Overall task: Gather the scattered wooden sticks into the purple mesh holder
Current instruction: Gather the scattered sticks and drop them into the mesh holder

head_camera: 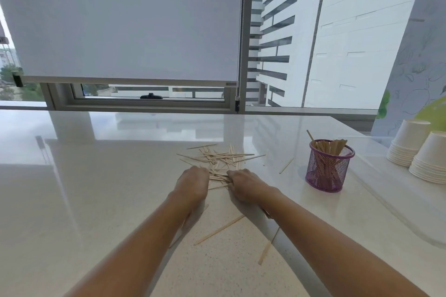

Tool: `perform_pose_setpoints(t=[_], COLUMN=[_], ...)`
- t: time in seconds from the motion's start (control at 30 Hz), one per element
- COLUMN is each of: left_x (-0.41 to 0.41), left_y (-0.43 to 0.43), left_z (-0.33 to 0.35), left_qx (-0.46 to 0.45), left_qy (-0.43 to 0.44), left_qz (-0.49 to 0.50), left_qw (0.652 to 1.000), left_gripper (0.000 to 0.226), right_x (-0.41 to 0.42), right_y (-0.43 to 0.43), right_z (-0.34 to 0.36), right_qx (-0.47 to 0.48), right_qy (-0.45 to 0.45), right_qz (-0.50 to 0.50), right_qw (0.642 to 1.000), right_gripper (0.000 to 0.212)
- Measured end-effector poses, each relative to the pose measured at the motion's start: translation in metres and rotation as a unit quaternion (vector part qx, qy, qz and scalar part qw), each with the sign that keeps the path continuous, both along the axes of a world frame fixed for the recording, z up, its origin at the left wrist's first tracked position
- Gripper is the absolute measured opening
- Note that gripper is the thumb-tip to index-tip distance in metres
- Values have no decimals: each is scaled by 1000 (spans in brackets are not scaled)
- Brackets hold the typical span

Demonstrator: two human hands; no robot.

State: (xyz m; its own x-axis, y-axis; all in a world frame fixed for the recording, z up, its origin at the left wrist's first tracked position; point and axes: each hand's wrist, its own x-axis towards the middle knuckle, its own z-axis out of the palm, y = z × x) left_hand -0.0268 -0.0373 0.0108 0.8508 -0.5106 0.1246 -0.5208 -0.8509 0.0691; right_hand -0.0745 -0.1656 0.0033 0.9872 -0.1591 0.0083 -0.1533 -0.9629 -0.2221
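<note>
A loose pile of thin wooden sticks [222, 158] lies on the white countertop [96, 188] in the middle. My left hand [193, 182] and my right hand [243, 185] rest at the near edge of the pile, fingers curled down onto the sticks between them. Whether either hand grips sticks cannot be told. The purple mesh holder [325, 171] stands upright to the right, with several sticks in it. Single sticks lie apart: one near the holder [286, 165], a long one between my forearms [218, 230], a short one by my right forearm [264, 253].
Two stacks of white paper cups [407, 142] [432, 159] stand upside down at the far right. A window with a lowered blind [120, 19] runs behind the counter's far edge.
</note>
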Motion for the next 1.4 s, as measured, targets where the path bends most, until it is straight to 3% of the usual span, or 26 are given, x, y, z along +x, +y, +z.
perform_pose_setpoints(t=[0.13, 0.37, 0.6, 0.77, 0.83, 0.93, 1.07, 1.4], left_x=[-3, -4, -1, 3, 4, 5, 2, 4], left_y=[-6, -4, 0, 4, 5, 9, 7, -5], left_z=[-2, -6, -13, -12, -9, -7, -4, -12], left_qx=[-5, -41, -119, -180, -155, -102, -48, 33], left_qy=[-28, -59, -61, -49, -21, 7, -8, -94], left_qz=[5, 12, -20, -23, -2, 39, 55, 37], left_qw=[1000, 997, 991, 982, 988, 994, 997, 994], left_gripper=[26, 23, 18, 26, 33, 22, 19, 24], right_x=[0, 4, 4, 7, 8, 9, 11, 13], right_y=[7, 11, 5, -4, -8, -10, 0, 14], right_z=[0, 0, 7, 12, 15, 16, 11, 0], right_qx=[-76, -107, -97, -23, 9, 38, 30, -10], right_qy=[-42, -80, -69, -47, -34, -9, 15, -93], right_qz=[23, 11, -10, -51, -65, -63, -54, -67], right_qw=[996, 991, 993, 997, 997, 997, 998, 993], right_gripper=[25, 23, 23, 23, 26, 34, 27, 28])
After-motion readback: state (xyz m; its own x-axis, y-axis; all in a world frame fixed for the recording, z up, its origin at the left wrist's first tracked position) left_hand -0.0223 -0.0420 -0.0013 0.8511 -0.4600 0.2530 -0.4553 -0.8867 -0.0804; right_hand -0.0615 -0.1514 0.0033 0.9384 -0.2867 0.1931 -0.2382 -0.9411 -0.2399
